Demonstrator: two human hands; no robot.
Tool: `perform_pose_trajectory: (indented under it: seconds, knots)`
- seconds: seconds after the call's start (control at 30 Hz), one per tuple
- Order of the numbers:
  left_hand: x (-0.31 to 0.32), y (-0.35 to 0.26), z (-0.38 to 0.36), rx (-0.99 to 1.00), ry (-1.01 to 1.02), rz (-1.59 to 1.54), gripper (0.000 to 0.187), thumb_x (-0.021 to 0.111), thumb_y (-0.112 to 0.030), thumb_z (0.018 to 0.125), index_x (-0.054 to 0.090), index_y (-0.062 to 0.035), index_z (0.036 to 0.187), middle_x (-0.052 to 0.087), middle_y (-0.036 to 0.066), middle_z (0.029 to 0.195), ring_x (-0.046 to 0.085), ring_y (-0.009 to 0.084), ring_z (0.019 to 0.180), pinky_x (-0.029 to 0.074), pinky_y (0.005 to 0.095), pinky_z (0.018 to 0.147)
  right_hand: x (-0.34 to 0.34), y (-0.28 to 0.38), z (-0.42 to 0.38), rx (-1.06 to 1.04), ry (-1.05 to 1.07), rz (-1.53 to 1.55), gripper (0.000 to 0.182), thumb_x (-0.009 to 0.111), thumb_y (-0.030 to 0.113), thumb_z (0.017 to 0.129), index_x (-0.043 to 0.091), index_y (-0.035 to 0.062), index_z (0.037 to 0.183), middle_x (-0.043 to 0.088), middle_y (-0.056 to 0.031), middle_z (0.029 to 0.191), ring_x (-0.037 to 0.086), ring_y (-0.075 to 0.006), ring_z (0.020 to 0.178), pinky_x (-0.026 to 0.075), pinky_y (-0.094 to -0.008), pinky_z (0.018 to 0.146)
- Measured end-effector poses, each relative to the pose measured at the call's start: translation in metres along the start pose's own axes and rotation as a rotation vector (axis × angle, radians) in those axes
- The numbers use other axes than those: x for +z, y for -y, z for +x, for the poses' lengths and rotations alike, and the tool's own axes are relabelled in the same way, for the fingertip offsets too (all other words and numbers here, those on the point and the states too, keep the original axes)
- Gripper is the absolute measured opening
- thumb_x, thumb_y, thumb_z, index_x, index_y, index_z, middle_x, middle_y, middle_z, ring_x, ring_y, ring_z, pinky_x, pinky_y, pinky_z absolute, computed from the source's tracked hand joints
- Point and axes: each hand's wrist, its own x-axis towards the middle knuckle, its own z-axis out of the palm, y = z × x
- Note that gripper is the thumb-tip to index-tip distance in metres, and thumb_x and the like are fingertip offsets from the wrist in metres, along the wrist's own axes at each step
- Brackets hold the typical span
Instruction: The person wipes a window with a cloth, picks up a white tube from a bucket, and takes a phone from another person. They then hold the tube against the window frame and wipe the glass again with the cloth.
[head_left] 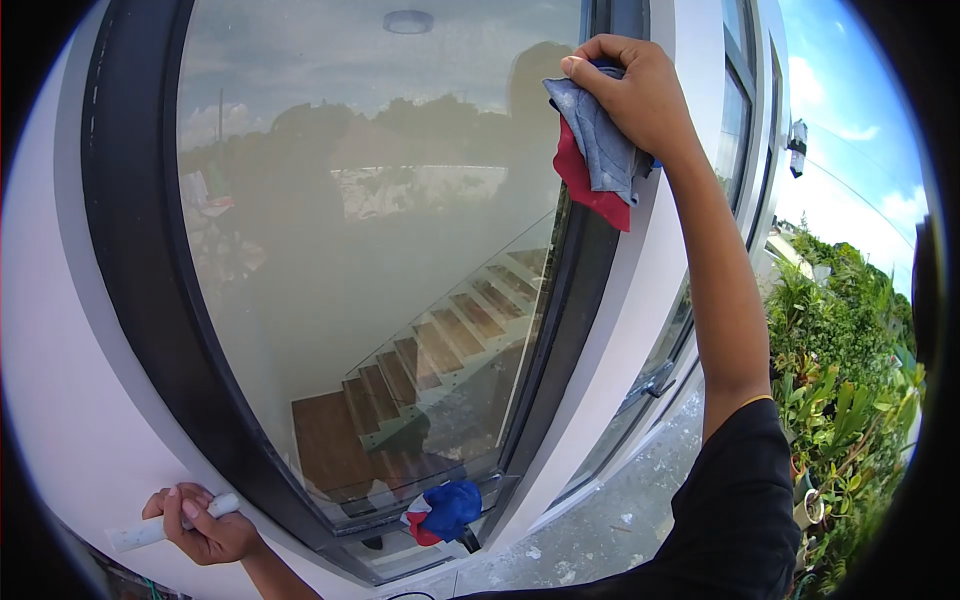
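Note:
My right hand is raised to the upper right of a dark window frame, its fingers closed on a folded cleaning rag. The rag is grey-blue with a red layer hanging below, and it lies against the frame beside the glass. Low on the left, my left hand wraps round a short white stick, close to the white wall. What the stick belongs to cannot be made out. A bunched blue and red cloth sits at the bottom of the window, apart from both hands.
The window glass reflects sky and trees, and wooden stairs show through it. More windows line the white wall to the right. A grey floor with white spots runs below, beside green plants in pots.

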Motion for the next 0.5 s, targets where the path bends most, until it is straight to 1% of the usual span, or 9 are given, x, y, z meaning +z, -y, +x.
perform_pose_trajectory:
  seconds: [0.5]
  knots:
    - [-0.0004,-0.0016,-0.0008,-0.033,-0.026,0.013,0.024,0.047,0.002,0.101,0.063,0.0027,0.117,0.050,0.015,0.103,0.047,0.0154,0.066,0.041,0.0283,0.058,0.0030,0.0006,-0.0021,-0.024,-0.021,-0.017,0.036,0.072,0.038,0.090,0.077,0.0024,0.095,0.074,-0.0151,0.083,0.072,-0.0287,0.075,0.056,-0.0380,0.078]
